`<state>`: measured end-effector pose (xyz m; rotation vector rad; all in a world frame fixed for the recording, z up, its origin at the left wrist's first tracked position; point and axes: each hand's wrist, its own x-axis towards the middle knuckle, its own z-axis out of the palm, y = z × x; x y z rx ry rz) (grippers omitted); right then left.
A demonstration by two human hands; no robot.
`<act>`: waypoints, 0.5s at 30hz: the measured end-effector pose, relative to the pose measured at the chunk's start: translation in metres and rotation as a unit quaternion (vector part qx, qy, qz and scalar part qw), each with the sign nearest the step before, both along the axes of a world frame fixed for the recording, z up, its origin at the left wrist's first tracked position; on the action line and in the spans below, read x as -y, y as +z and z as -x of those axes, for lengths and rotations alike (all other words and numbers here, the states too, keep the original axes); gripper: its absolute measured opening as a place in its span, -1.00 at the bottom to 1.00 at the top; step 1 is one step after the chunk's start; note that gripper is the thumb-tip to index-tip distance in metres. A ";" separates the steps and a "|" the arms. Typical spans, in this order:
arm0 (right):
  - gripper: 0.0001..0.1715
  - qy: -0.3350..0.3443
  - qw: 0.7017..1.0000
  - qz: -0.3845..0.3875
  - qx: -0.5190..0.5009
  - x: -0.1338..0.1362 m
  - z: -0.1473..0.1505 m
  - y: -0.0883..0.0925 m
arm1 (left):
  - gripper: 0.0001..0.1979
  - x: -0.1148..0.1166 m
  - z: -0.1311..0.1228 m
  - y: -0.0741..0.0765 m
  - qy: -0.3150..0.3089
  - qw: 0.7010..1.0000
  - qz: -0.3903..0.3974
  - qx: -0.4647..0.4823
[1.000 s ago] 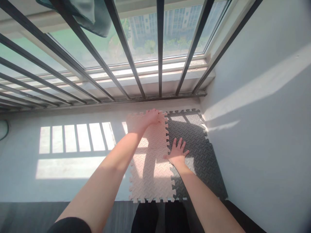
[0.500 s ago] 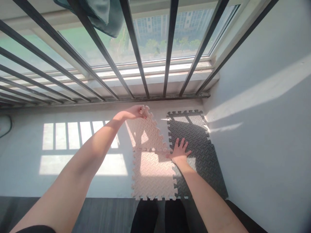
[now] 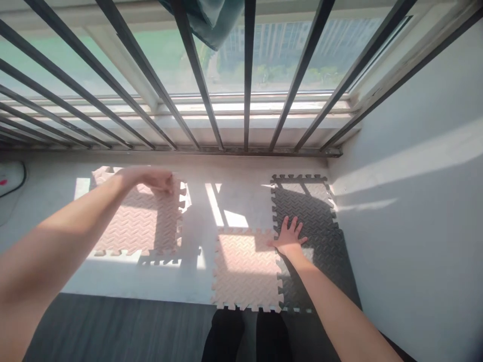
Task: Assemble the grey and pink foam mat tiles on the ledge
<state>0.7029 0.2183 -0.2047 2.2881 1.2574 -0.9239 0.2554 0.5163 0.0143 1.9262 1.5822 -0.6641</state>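
A pink foam mat tile [image 3: 132, 221] with jigsaw edges is in my left hand [image 3: 158, 180], which grips it near its upper right corner. The tile hovers over the pale ledge, casting a shadow there. My right hand [image 3: 290, 239] is spread flat, fingers apart, on the seam where a second pink foam tile [image 3: 245, 281] meets the dark grey foam tiles [image 3: 324, 256]. That pink tile lies flat, its right edge against the lower grey one. Two grey tiles run front to back beside the right wall.
Dark metal bars [image 3: 247, 75] stand before a window, with a teal cloth [image 3: 215, 22] hanging behind them. A white wall [image 3: 415, 211] rises at right. A white object [image 3: 10, 177] sits at far left. My dark-clad legs [image 3: 226, 334] are at the ledge's front edge.
My left hand has lifted the far pink tile away from the near one and carried it left. The right hand stays pressed down in the same place. The view has shifted slightly.
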 end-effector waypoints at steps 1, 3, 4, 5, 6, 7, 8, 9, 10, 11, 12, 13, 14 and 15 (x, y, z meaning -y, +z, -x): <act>0.66 0.001 1.000 -0.001 0.002 0.000 0.000 -0.001 | -0.74 0.004 0.014 -0.015 0.011 0.998 0.047 -0.041; 0.68 0.004 1.000 0.000 0.006 0.001 -0.001 -0.001 | -0.80 0.011 0.040 -0.043 0.027 0.991 0.098 -0.082; 0.69 0.004 1.000 0.002 0.008 0.001 -0.002 -0.001 | -0.80 0.015 0.051 -0.056 0.032 0.992 0.094 -0.083; 0.69 0.004 1.000 0.004 0.011 0.001 -0.002 0.000 | -0.79 0.018 0.060 -0.069 0.034 0.992 0.083 -0.084; 0.69 0.003 1.000 0.005 0.014 0.001 -0.001 0.000 | -0.77 0.021 0.069 -0.080 0.035 0.993 0.072 -0.087; 0.70 0.002 1.000 0.006 0.017 0.001 -0.001 0.001 | -0.74 0.023 0.076 -0.091 0.035 0.993 0.059 -0.092; 0.71 0.002 1.000 0.007 0.019 0.000 -0.001 0.002 | -0.71 0.025 0.082 -0.101 0.034 0.993 0.042 -0.101; 0.72 0.003 1.000 0.008 0.020 0.000 0.000 0.003 | -0.65 0.025 0.088 -0.110 0.030 0.993 0.018 -0.113; 0.72 0.004 1.000 0.009 0.021 -0.001 0.000 0.003 | -0.56 0.025 0.092 -0.119 0.023 0.991 -0.015 -0.127; 0.72 0.006 1.000 0.010 0.021 -0.001 0.000 0.003 | -0.44 0.025 0.097 -0.127 0.012 0.989 -0.057 -0.140; 0.72 0.008 1.000 0.011 0.020 -0.001 0.000 0.003 | -0.30 0.025 0.101 -0.136 -0.001 0.984 -0.098 -0.149; 0.72 0.008 1.000 0.011 0.020 0.000 -0.001 0.002 | -0.18 0.026 0.104 -0.144 -0.014 0.979 -0.132 -0.152; 0.72 0.008 1.000 0.010 0.020 0.000 -0.002 0.001 | -0.10 0.027 0.107 -0.152 -0.027 0.976 -0.152 -0.150; 0.72 0.007 1.000 0.008 0.021 0.001 -0.002 -0.001 | -0.08 0.030 0.109 -0.160 -0.036 0.976 -0.157 -0.145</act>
